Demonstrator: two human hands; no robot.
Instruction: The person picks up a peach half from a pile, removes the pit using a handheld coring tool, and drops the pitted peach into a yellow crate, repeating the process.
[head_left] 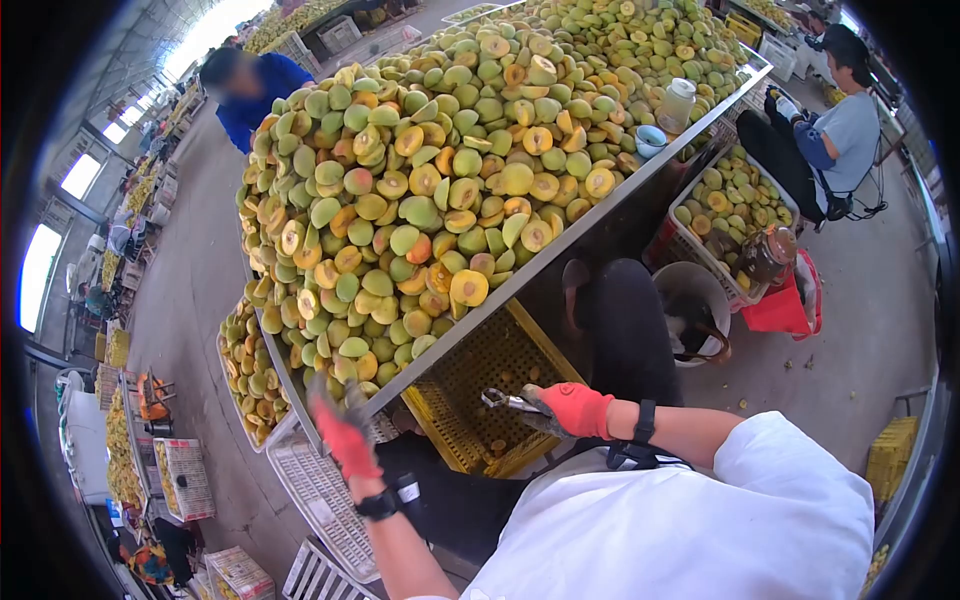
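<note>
My right fingers (550,408) grip one metal tool (508,401) over one yellow crate (440,432) — left fingers (345,428), near one desk (560,243), too blurred to tell.

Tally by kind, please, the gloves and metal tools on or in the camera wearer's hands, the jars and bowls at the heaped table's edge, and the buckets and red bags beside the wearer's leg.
Red gloves: 2
Metal tool: 1
Jar: 1
Blue bowl: 1
Bucket: 1
Red bag: 1
Total: 7
</note>
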